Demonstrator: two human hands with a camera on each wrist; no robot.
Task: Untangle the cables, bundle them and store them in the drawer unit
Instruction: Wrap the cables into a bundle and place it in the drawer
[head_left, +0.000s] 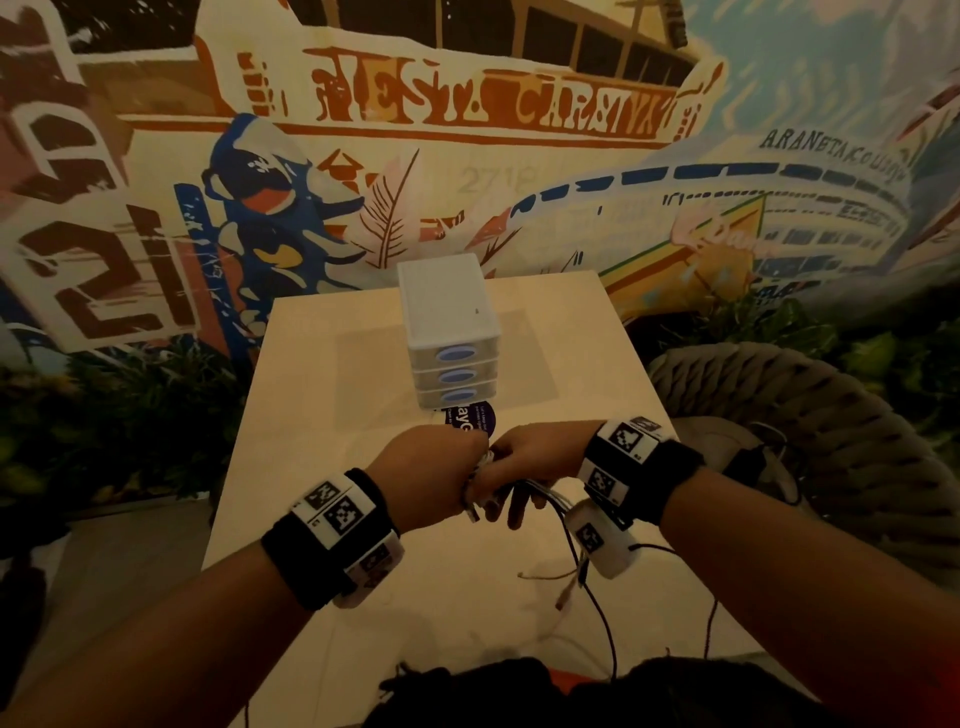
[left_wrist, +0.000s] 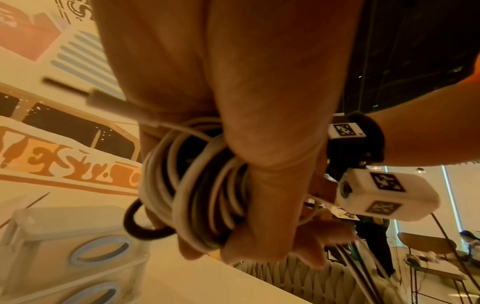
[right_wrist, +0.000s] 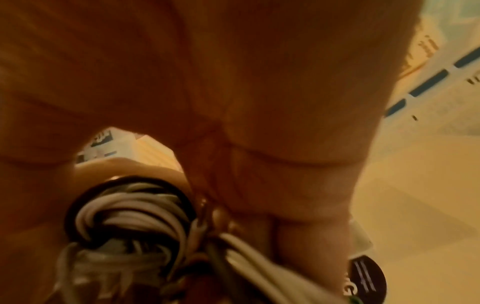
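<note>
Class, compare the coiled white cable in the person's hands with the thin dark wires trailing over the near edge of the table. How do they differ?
The white cable is thick and pale; the dark wires are thin and black. The white cable is wound into loops, with a dark band at its edge; the dark wires trail loose. The left hand and right hand hold the white cable; the dark wires hang free. Both are flexible cords.

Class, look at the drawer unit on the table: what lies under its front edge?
A dark round sticker peeks out beneath the drawer unit; its far part is covered by the unit, so its text is cut off.
</note>
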